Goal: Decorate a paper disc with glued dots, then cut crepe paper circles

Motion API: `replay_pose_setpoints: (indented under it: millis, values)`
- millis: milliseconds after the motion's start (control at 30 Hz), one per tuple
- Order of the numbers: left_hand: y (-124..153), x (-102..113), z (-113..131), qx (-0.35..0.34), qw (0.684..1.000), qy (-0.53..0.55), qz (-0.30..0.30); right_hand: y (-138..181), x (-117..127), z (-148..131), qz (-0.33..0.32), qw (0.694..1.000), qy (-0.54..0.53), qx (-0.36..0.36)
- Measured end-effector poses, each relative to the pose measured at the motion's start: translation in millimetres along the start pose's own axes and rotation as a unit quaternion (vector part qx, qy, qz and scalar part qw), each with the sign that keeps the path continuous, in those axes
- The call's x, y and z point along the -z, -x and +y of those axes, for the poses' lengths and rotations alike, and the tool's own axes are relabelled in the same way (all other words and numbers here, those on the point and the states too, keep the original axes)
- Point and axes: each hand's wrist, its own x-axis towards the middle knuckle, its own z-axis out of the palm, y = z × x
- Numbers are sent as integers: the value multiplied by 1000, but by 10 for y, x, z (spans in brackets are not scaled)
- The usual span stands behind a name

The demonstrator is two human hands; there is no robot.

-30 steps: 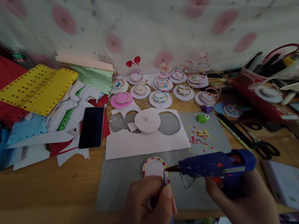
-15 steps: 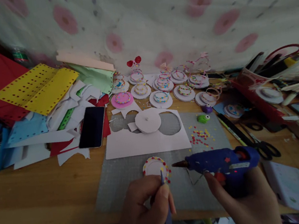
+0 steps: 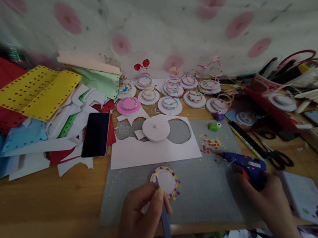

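My left hand (image 3: pixel 144 221) pinches a thin blue paper strip (image 3: pixel 164 220), with its upper tip at the near-left edge of a white paper disc (image 3: pixel 166 181). The disc has a rim of coloured dots and lies on a grey cutting mat (image 3: pixel 207 191). My right hand (image 3: pixel 269 202) grips a blue glue gun (image 3: pixel 246 164) at the right edge of the mat. The gun's nozzle points up and left towards a scatter of small coloured paper dots (image 3: pixel 211 144).
A white sheet with round cut-outs (image 3: pixel 140 153) carries a white paper circle (image 3: pixel 156 128). Several decorated discs (image 3: pixel 170 103) stand by the wall. A black phone (image 3: pixel 96 134) lies on paper scraps (image 3: pixel 44 123). Scissors (image 3: pixel 273 154), a white box (image 3: pixel 304 197) and tools sit right.
My right hand has swung the glue gun away from the disc to the right edge of the mat. My left hand has moved the strip's tip up to the disc.
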Motion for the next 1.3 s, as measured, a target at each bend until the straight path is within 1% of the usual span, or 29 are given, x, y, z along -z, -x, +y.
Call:
replay_pose_setpoints:
  millis: [67,133,200,233,267,300,333,367,400,433,467,500,600,633,667,700,733,767,867,933,967,1000,1033,1100,1167,1200,1233,1267,1300]
  values:
    - [-7,16,-5,9,1000,5,10,-21,11,100,10,998,67,12]
    - [-17,13,4,12,1000,7,13,20,49,60,72,989,122,41]
    - [-25,-13,23,13,1000,7,14,118,99,-102,121,986,96,71]
    - [-30,-35,35,13,1000,4,16,190,119,-212,116,990,38,77]
    - [-35,-63,49,12,1000,0,23,279,128,-331,72,993,-41,83]
    - [-41,-95,65,10,999,-4,32,384,122,-455,0,987,-136,83]
    - [-47,-132,82,7,999,-7,39,505,99,-577,-115,968,-211,75]
    - [-51,-171,99,3,999,-8,43,636,60,-694,-246,926,-280,58]
    - [-54,-210,113,2,999,-2,45,771,9,-803,-379,853,-356,36]
    - [-53,-249,123,7,999,11,41,900,-49,-899,-449,786,-425,-4]
    - [-49,-284,127,15,999,33,32,1015,-108,-981,-513,706,-486,-48]
    - [-41,-315,124,26,998,58,22,1107,-162,-1047,-573,611,-539,-93]
    - [-10,-367,82,33,995,90,27,1207,-263,-1143,-622,377,-642,-242]
    - [-4,-373,65,24,996,82,37,1190,-278,-1144,-625,313,-660,-274]
    - [-1,-375,49,13,996,69,47,1162,-288,-1134,-626,262,-672,-295]
    - [-4,-377,38,2,997,60,47,1131,-294,-1116,-631,222,-678,-305]
    - [-11,-378,33,-11,998,58,37,1104,-297,-1095,-633,202,-679,-313]
    - [-22,-381,32,-24,998,62,20,1084,-297,-1075,-626,202,-681,-322]
    - [-51,-396,39,-63,995,65,-30,1042,-271,-1060,-604,248,-678,-338]
    - [-48,-395,20,-72,996,50,-36,978,-221,-1091,-576,298,-686,-329]
    - [-39,-382,-3,-70,996,37,-29,924,-187,-1111,-553,333,-693,-319]
    - [-27,-358,-35,-68,997,20,-13,854,-151,-1126,-525,378,-699,-304]
    - [-14,-320,-73,-70,998,0,11,772,-116,-1131,-485,434,-703,-284]
    - [2,-203,-157,-82,992,-42,85,590,-62,-1100,-405,561,-688,-221]
    - [-11,-54,-231,-97,979,-81,161,418,-38,-1016,-343,691,-624,-122]
    - [-29,18,-261,-98,972,-101,187,347,-38,-967,-322,751,-573,-61]
    - [-53,80,-286,-96,968,-122,195,288,-42,-922,-305,803,-511,3]
    - [-81,128,-309,-91,966,-145,191,242,-49,-889,-293,844,-445,66]
    - [-109,157,-330,-87,966,-166,178,209,-57,-871,-284,871,-382,125]
